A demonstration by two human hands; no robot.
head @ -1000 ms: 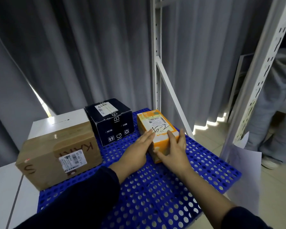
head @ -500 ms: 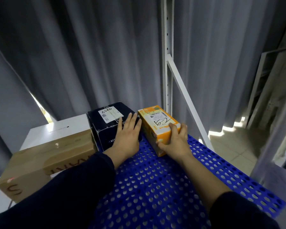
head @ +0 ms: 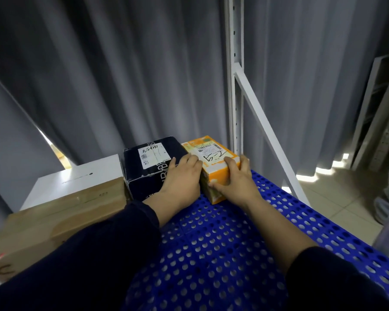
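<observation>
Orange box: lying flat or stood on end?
Flat: orange box lies label-up on the blue perforated mat, right hand gripping its near end.

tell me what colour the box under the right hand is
The box is orange with a white label on top, seen best in the head view.

Left hand (head: 180, 178), right hand (head: 236, 184) on orange box (head: 211, 151)

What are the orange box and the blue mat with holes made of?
The orange box looks like thin printed cardboard, slightly glossy: it has folded edges and a stuck-on paper label. The blue mat seems to be moulded plastic, smooth with a faint sheen: even rows of round holes.
</observation>
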